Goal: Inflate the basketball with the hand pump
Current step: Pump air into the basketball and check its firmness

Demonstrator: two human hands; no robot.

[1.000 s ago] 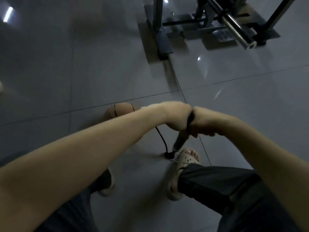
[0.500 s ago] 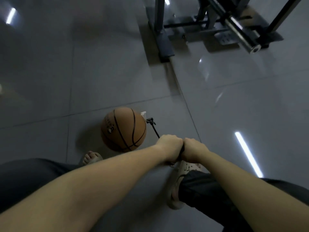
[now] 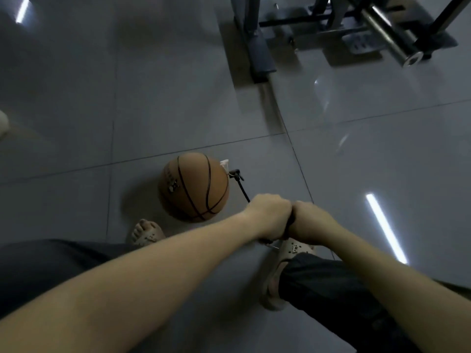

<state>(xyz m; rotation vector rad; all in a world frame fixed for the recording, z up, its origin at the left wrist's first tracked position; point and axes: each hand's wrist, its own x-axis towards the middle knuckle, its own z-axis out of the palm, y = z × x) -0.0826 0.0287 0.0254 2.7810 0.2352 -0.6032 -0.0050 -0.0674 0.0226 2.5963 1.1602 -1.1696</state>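
My left hand (image 3: 270,215) and right hand (image 3: 309,220) both grip the pump handle (image 3: 291,221), fists touching. Hose (image 3: 243,189) reaches the ball (image 3: 193,187); ball print unreadable.

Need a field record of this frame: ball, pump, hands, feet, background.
basketball: orange, on the tiled floor, left of the hands
hose: black, runs from the ball's right side toward the hands
pump handle: dark sliver between the two fists
left hand: grips the handle
right hand: grips the handle, touching the left hand
right foot: sandalled, just below the hands; pump base mostly hidden
background: gym frame, steel bar
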